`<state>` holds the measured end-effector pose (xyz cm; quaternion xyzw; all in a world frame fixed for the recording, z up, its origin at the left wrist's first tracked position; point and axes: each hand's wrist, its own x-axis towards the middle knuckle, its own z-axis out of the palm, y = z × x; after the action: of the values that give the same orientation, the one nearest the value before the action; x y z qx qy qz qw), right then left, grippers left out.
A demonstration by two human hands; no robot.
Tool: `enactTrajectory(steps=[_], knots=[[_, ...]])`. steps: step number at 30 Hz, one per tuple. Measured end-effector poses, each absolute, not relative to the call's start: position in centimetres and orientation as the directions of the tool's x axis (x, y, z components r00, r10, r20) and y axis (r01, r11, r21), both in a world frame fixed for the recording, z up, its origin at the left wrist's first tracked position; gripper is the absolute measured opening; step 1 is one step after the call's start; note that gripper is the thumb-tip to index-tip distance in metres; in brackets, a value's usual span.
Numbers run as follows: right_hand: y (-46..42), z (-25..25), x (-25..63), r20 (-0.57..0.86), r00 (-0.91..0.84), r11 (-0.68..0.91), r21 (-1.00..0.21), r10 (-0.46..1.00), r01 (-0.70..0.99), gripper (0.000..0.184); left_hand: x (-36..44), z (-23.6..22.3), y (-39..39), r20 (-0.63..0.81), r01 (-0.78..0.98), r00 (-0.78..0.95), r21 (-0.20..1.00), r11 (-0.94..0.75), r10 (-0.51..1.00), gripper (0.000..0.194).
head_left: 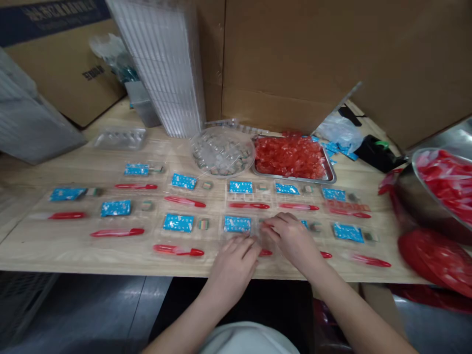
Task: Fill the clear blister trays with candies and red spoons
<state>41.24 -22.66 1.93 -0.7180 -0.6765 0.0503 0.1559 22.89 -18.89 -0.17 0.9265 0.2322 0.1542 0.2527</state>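
Note:
Two rows of clear plastic blister trays lie on the table, most with a blue printed packet [178, 222], a small striped block [203, 224] and a slim red pen-like piece [179, 250]. My left hand [236, 260] is over the front of a middle tray, just below its blue packet [237, 224], fingers curled down and together. Beside it, my right hand [293, 241] reaches in from the right, its bent fingertips close together at that tray's right side. The end of a red piece [265, 252] shows between my hands. Whatever my fingertips hold is hidden.
Behind the trays stand a round clear tub [222, 152] of small wrapped blocks and a metal tray [330, 169] of red pieces. A tall stack of clear trays [165, 69] rises behind. At right are a metal bowl [409, 196], a red bag [437, 258] and a black tape dispenser [376, 156].

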Motion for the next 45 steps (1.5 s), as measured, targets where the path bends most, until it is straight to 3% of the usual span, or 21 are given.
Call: enactTrajectory(steps=[3, 5, 7, 10, 14, 17, 19, 22, 26, 30, 36, 39, 42, 45], knots=[[-21.8, 2.6, 43.5, 0.087, 0.064, -0.029, -0.363, 0.994, 0.931, 0.008, 22.8, -0.2, -18.8, 0.169, 0.352, 0.843, 0.545, -0.761, 0.511, 0.031], [-20.1, 3.2, 46.3, 0.116, 0.184, -0.131, -0.361, 0.976, 0.923, 0.013, 22.7, -0.3, -18.8, 0.18, 0.341, 0.846, 0.541, -0.769, 0.502, 0.033], [-17.7, 3.3, 49.4, 0.197, 0.346, -0.296, -0.245, 0.917, 0.923, 0.016, 22.7, -0.3, -18.9, 0.189, 0.335, 0.847, 0.537, -0.774, 0.497, 0.033], [-14.2, 2.6, 52.8, 0.193, 0.382, -0.375, -0.073, 0.904, 0.924, 0.018, 22.9, -0.3, -19.0, 0.18, 0.341, 0.847, 0.538, -0.771, 0.5, 0.034], [-13.3, 1.8, 53.3, 0.217, 0.409, -0.4, -0.089, 0.886, 0.912, 0.019, 23.0, -0.2, -19.0, 0.158, 0.358, 0.841, 0.554, -0.752, 0.517, 0.033], [-15.8, 2.8, 50.8, 0.216, 0.303, -0.259, -0.212, 0.928, 0.942, 0.017, 22.9, -0.1, -18.9, 0.162, 0.351, 0.84, 0.567, -0.745, 0.518, 0.031], [-17.7, 3.9, 48.2, 0.129, 0.069, -0.027, -0.299, 0.989, 0.954, 0.015, 22.9, 0.0, -18.8, 0.165, 0.344, 0.841, 0.572, -0.745, 0.515, 0.03], [-19.2, 4.9, 44.2, -0.001, -0.268, 0.252, -0.336, 0.963, 0.907, 0.019, 22.8, 0.1, -18.7, 0.163, 0.34, 0.843, 0.577, -0.743, 0.512, 0.027], [-19.3, 4.7, 41.9, -0.011, -0.345, 0.321, -0.341, 0.938, 0.883, 0.025, 22.7, 0.1, -18.6, 0.171, 0.328, 0.843, 0.587, -0.74, 0.51, 0.027], [-19.6, 3.9, 41.6, 0.05, -0.253, 0.253, -0.377, 0.966, 0.891, 0.024, 22.7, 0.0, -18.6, 0.183, 0.326, 0.838, 0.587, -0.741, 0.514, 0.027], [-20.1, 3.4, 41.4, 0.112, -0.193, 0.218, -0.312, 0.975, 0.925, 0.021, 22.8, -0.3, -18.7, 0.177, 0.326, 0.834, 0.607, -0.725, 0.523, 0.031], [-17.7, 3.7, 45.0, 0.166, -0.036, 0.088, -0.322, 0.986, 0.943, 0.018, 22.7, -0.4, -18.8, 0.185, 0.319, 0.835, 0.605, -0.729, 0.519, 0.028], [-13.8, 3.4, 49.7, 0.319, 0.214, -0.179, -0.135, 0.923, 0.975, 0.018, 22.7, -0.3, -18.8, 0.187, 0.328, 0.83, 0.598, -0.731, 0.525, 0.03], [-10.9, 2.6, 52.7, 0.312, 0.237, -0.249, -0.002, 0.92, 0.969, 0.018, 22.7, 0.0, -18.9, 0.166, 0.352, 0.825, 0.597, -0.72, 0.541, 0.031]])
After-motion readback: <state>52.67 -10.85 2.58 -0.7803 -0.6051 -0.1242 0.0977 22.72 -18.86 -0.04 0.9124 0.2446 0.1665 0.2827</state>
